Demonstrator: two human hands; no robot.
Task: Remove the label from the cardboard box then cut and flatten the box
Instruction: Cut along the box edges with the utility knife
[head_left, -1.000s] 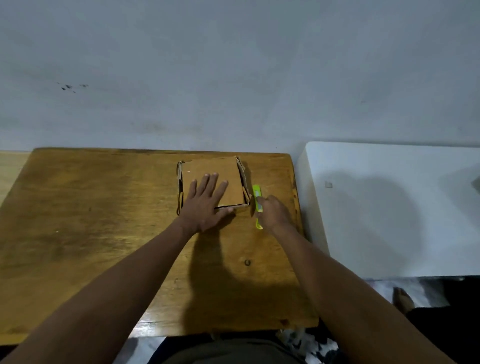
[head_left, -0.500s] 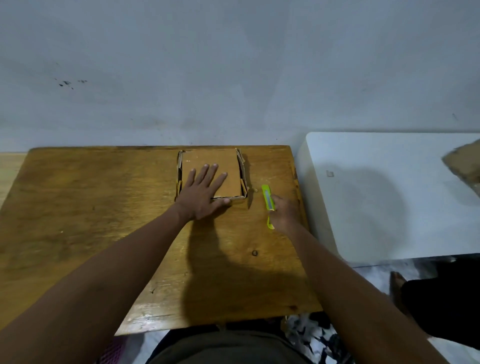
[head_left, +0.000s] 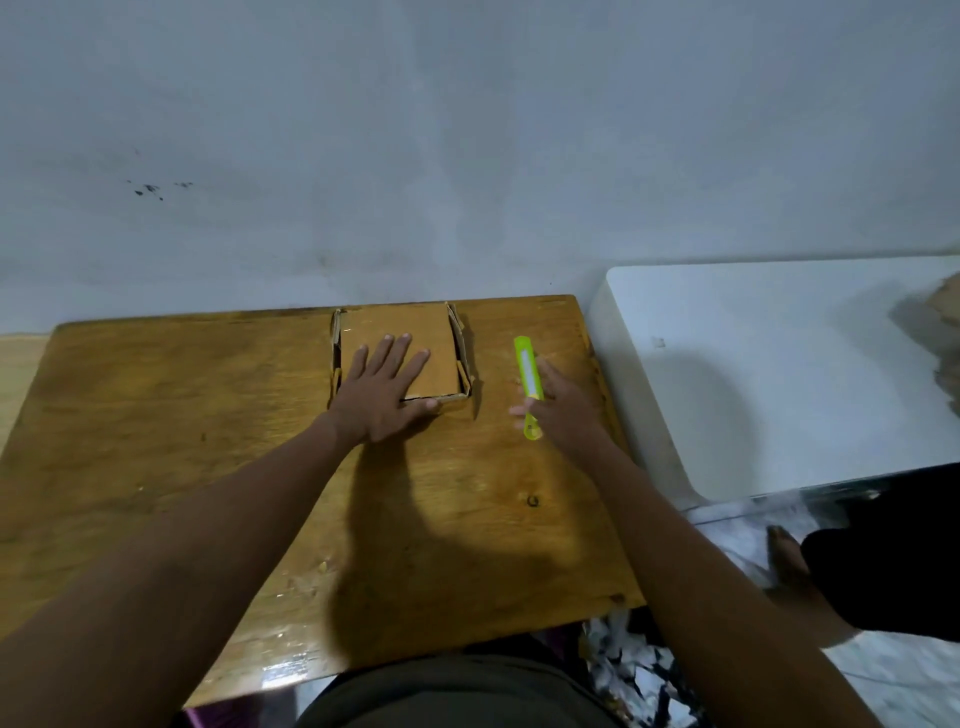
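Flattened brown cardboard box (head_left: 402, 345) lies on the far edge of the glossy brown wooden table (head_left: 182, 415), close against the pale grey wall (head_left: 467, 130). Side flaps stand slightly raised along its left and right edges; the near-right corner shows a folded lip. No label can be made out on the visible face; the underside is hidden.

Left hand (head_left: 382, 395) lies palm-down on the near half of the box, fingers straight and spread, pressing flat. The heel of the hand overhangs the box's near edge onto the table. It curls round nothing.

Right hand (head_left: 563, 410) is blurred. Its fingers look extended and loose over the lower part of a lime-green plastic utility knife (head_left: 527, 384), which lies on the table right of the box, apart from it, long axis running away from the person. The hand covers part of the handle; whether fingers touch it cannot be told. Blade state not discernible.

Right of the table: a white rounded-corner surface (head_left: 779, 374), with a brownish object (head_left: 948, 332) cut off at the frame's right edge, too blurred to identify. A bare foot (head_left: 787, 561) shows on the pale floor. Crumpled black-and-white material (head_left: 628, 665) sits below the table's near edge, partly hidden.
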